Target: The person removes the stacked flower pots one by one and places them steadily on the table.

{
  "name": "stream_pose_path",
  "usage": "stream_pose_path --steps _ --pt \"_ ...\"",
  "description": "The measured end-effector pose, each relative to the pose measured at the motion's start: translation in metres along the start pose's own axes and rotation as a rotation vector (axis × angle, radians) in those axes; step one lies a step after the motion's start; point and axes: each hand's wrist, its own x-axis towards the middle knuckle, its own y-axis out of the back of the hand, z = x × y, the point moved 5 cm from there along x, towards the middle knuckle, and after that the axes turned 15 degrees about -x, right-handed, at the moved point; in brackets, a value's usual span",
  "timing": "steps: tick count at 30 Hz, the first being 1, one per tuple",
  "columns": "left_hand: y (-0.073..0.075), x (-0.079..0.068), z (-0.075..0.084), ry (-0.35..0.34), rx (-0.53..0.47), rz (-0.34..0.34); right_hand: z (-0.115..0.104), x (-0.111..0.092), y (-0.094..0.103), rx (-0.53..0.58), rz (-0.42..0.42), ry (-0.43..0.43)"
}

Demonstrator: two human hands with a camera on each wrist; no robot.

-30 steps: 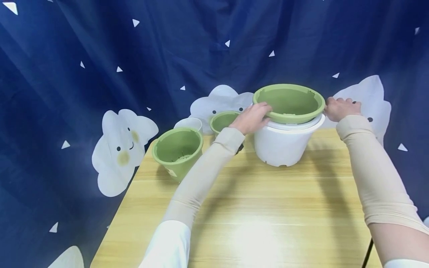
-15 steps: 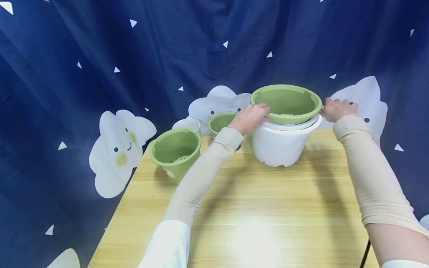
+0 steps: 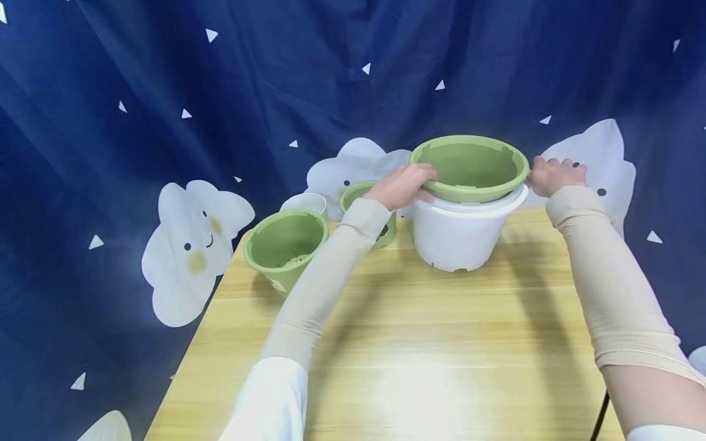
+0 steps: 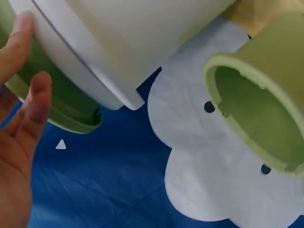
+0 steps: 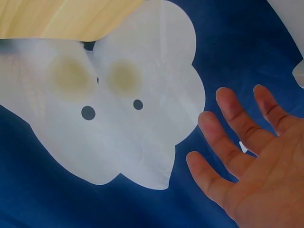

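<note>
A large green flowerpot (image 3: 469,162) sits nested in the top of white flowerpots (image 3: 458,236), its rim standing above theirs. My left hand (image 3: 404,185) holds the green pot's rim at the near left, fingers over the edge and thumb below. In the left wrist view, this hand's fingers (image 4: 38,95) overlap the green wall just under the rim. My right hand (image 3: 557,176) is at the right side of the same rim. Seen from the right wrist, its fingers (image 5: 232,133) are spread and loosely bent, with nothing between them; its thumb is hidden.
A medium green flowerpot (image 3: 287,242) stands at the left of the wooden table (image 3: 441,331), with a white pot (image 3: 306,202) behind it. Partly behind my left wrist is a small green pot (image 3: 357,193). A blue curtain (image 3: 276,73) hangs at the table's back edge.
My left hand has shifted slightly left along the green rim, showing more of the small green pot. The stack stays put, and my right hand remains at its side.
</note>
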Motion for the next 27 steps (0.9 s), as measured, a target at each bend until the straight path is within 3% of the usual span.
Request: stream_pose_path --steps 6,13,19,27 --pt "0.008 -0.003 -0.003 0.035 0.062 0.102 -0.004 0.0 -0.002 -0.001 -0.004 0.006" --pt "0.016 -0.011 -0.004 -0.027 0.052 0.158 -0.007 0.004 -0.002 0.01 -0.019 0.013" --pt "0.019 -0.013 -0.002 -0.04 0.063 0.195 -0.008 0.006 -0.001 0.005 -0.018 0.01" --pt "0.039 -0.023 0.014 -0.074 0.153 0.328 -0.014 0.004 -0.004 0.015 -0.033 0.016"
